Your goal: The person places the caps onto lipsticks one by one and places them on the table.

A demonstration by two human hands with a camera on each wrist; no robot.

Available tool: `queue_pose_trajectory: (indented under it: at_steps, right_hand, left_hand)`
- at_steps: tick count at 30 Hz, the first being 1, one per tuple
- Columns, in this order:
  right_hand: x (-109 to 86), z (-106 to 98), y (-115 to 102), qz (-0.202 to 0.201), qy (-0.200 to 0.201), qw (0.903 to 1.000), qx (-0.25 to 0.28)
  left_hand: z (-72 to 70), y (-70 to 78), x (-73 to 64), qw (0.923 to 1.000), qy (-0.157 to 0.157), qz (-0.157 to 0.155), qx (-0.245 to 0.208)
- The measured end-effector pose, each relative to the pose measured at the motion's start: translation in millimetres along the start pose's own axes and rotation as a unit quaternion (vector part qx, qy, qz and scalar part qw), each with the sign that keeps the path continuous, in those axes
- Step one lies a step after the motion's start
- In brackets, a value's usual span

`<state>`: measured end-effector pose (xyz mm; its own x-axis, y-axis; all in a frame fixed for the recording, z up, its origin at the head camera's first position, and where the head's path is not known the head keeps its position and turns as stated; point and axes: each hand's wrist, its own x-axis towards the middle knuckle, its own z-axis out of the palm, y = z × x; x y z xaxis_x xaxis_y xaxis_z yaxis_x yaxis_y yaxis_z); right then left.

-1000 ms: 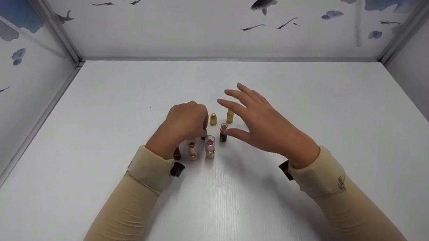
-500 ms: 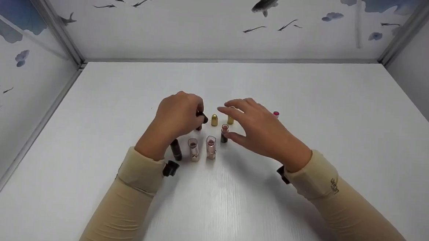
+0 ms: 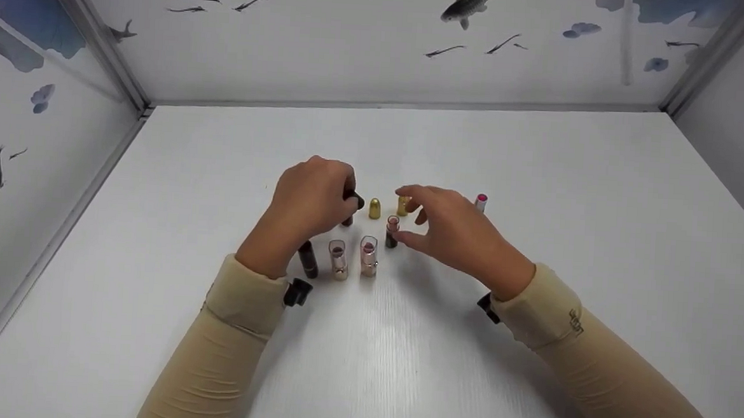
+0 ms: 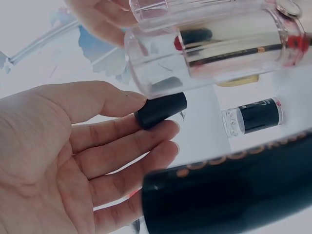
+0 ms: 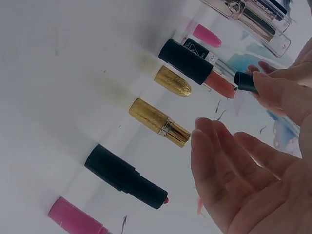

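My left hand (image 3: 314, 193) pinches a small black cap (image 4: 163, 107) between thumb and fingertips, above a dark tube (image 3: 347, 221) partly hidden below it. My right hand (image 3: 463, 236) has loosely bent fingers with nothing between them. Its thumb is beside a dark-based tube with a pinkish top (image 3: 392, 232); touching cannot be told. In the right wrist view, a black lipstick with a peach bullet (image 5: 185, 61), a gold cap (image 5: 173, 80), a gold lipstick (image 5: 153, 119) and a black lipstick with a red tip (image 5: 126, 175) stand near that hand.
Two clear-cased lipsticks, one at the left (image 3: 339, 260) and one at the right (image 3: 368, 256), stand nearer me beside a dark tube (image 3: 308, 260). A pink-topped lipstick (image 3: 481, 202) is behind my right hand. Patterned panels (image 3: 329, 60) border the white table (image 3: 541, 141).
The left hand has moved left and away from me, and the black cap has come into view in its fingers. The right hand's raised fingers have lowered and bent inward.
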<state>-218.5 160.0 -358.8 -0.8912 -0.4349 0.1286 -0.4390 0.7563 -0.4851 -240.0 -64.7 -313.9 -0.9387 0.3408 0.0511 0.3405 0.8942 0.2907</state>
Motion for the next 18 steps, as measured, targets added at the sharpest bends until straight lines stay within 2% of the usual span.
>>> queue_pose_trajectory:
  at_steps: [6,18]
  right_hand:
    - [5.4,6,1,0.008,-0.035,0.9993,0.007]
    - [17.5,15,4,0.027,-0.049,0.9984,0.009]
  left_hand:
    - [-1.5,1.9,-0.7,0.9999,0.001,0.010,-0.002]
    - [-4.6,5.1,-4.5,0.9988,0.012,0.036,-0.031]
